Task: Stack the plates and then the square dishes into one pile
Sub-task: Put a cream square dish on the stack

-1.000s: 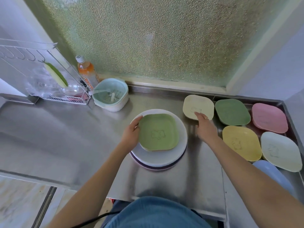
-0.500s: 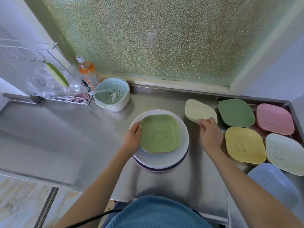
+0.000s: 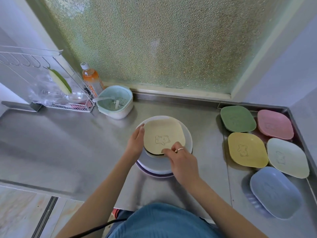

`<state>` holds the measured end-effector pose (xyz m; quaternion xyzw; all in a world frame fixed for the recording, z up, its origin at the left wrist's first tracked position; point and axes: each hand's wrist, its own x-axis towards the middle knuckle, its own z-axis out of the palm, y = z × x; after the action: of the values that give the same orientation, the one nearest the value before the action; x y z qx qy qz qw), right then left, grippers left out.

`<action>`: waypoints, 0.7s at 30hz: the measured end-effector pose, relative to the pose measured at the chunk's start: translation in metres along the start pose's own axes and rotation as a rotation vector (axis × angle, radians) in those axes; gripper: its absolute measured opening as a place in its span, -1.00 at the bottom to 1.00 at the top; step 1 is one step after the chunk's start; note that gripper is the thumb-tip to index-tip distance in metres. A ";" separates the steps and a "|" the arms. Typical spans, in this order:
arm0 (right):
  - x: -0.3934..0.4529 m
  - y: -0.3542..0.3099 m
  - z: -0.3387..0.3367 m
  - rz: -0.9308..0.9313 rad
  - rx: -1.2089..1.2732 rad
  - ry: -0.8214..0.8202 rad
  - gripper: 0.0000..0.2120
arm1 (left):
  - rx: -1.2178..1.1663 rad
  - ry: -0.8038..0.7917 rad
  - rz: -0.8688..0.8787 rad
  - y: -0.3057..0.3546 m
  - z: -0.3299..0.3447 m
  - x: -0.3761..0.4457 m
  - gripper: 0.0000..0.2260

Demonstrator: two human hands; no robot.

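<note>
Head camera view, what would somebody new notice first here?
Both hands meet at the middle of the steel counter: the right hand pinches a cream square dish over the stack of round plates, the left hand touching its edge. Five more colourful square dishes lie at the right.

Six square dishes show their faces: one cream dish (image 3: 163, 137) on top of the pile of round plates (image 3: 187, 134), and five loose ones to the right of that pile, namely one dark green (image 3: 238, 118), one pink (image 3: 275, 124), one yellow (image 3: 247, 149), one pale mint (image 3: 287, 157) and one blue (image 3: 275, 192). Round plates in the pile: at least two rims visible (the exact count is hidden). Left of the pile stand one bottle (image 3: 91, 79), one strainer bowl (image 3: 114, 101) and one wire rack (image 3: 42, 78). Two hands: left (image 3: 135, 143), right (image 3: 181, 160).
</note>
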<state>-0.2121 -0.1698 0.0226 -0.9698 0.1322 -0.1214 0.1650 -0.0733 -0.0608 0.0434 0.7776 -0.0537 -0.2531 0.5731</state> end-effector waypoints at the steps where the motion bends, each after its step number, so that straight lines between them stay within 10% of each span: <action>1: -0.001 0.001 0.001 -0.003 -0.009 -0.013 -0.73 | 0.044 -0.016 0.013 -0.001 0.001 -0.001 -0.70; 11: -0.002 0.019 -0.010 -0.020 0.187 0.025 -0.66 | 0.142 -0.030 0.018 -0.005 0.003 0.002 -0.61; 15: -0.003 0.072 -0.020 0.367 0.144 0.251 -0.65 | 0.080 0.001 -0.020 -0.004 0.003 0.000 -0.63; 21: -0.025 0.160 -0.024 0.851 -0.022 0.051 -0.59 | 0.055 0.027 -0.028 -0.004 0.005 -0.002 -0.67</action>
<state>-0.2771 -0.3146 -0.0163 -0.8270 0.5262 -0.0651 0.1866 -0.0782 -0.0634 0.0389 0.7971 -0.0420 -0.2490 0.5485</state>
